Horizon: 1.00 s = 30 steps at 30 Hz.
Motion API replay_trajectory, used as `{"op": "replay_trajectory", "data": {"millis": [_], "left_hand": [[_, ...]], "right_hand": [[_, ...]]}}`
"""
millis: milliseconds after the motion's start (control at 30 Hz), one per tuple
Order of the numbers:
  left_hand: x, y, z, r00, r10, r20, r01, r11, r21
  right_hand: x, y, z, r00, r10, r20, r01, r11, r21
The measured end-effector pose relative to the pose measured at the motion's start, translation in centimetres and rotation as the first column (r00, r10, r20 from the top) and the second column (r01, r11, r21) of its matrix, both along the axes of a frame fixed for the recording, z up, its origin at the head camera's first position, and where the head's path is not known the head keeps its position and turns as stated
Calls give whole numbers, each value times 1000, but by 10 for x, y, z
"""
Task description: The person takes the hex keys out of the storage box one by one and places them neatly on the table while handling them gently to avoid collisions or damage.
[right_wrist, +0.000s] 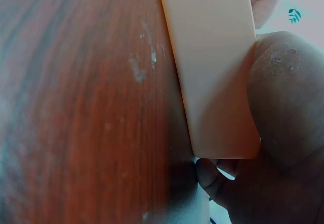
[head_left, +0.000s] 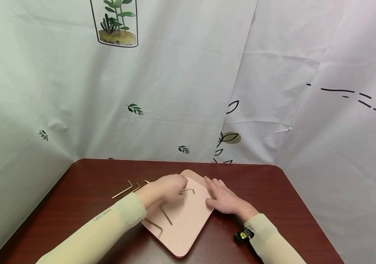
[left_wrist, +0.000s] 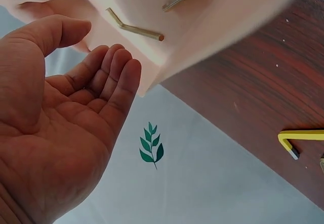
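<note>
A pink tray [head_left: 191, 220] lies slantwise on the table with gold-coloured hex keys in it. My left hand [head_left: 171, 187] is above the tray's middle, beside one hex key [head_left: 189, 190]. In the left wrist view, the fingers of my left hand [left_wrist: 76, 102] bend loosely, the thumb stands apart, and nothing is between them. Two more hex keys, one [head_left: 166, 214] by my wrist and another [head_left: 156, 227] by my sleeve, lie in the tray. My right hand [head_left: 224, 198] holds the tray's right rim; in the right wrist view its thumb [right_wrist: 283, 97] overlaps the tray wall [right_wrist: 212, 72].
Left of the tray, a hex key [head_left: 122, 190] lies on the dark red table [head_left: 85, 183], with another [head_left: 137, 186] near it, partly behind my arm. A yellow hex key [left_wrist: 298, 136] shows in the left wrist view. White printed curtains [head_left: 174, 91] enclose the table.
</note>
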State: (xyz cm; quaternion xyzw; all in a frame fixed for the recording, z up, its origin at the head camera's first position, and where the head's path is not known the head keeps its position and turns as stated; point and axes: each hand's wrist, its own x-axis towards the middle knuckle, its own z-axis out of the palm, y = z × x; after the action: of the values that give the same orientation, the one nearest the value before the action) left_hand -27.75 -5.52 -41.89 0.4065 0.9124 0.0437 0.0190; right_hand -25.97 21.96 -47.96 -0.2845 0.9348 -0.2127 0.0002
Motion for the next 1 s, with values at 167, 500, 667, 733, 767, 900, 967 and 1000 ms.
{"op": "replay_trajectory", "data": {"millis": [167, 500, 667, 733, 767, 900, 967, 1000], "left_hand": [[-2, 3, -4, 999, 14, -30, -15, 1000, -25], [-2, 8, -5, 997, 83, 4, -83, 994, -73], [-4, 11, -7, 994, 103, 23, -100, 989, -105], [-4, 12, -7, 995, 103, 18, -100, 989, -113], [-4, 13, -8, 994, 103, 19, -100, 988, -115], [-4, 16, -8, 994, 106, 12, -104, 987, -125], [-3, 17, -8, 994, 109, 8, -106, 985, -135], [-3, 17, -9, 994, 109, 3, -107, 984, -141]], "right_hand": [[-1, 0, 0, 1000, -3, -2, 3, 1000, 3], [-1, 1, 0, 1000, -2, -2, 2, 1000, 5], [-1, 0, 1, 1000, -1, 2, 1, 1000, 5], [-1, 0, 2, 1000, -1, -3, 1, 1000, 6], [-1, -1, 2, 1000, -1, -5, 1, 1000, 5], [0, -1, 1, 1000, 7, -8, -7, 1000, 3], [0, -1, 1, 1000, 8, -10, -8, 1000, 5], [0, -1, 1, 1000, 8, -11, -8, 1000, 6]]}}
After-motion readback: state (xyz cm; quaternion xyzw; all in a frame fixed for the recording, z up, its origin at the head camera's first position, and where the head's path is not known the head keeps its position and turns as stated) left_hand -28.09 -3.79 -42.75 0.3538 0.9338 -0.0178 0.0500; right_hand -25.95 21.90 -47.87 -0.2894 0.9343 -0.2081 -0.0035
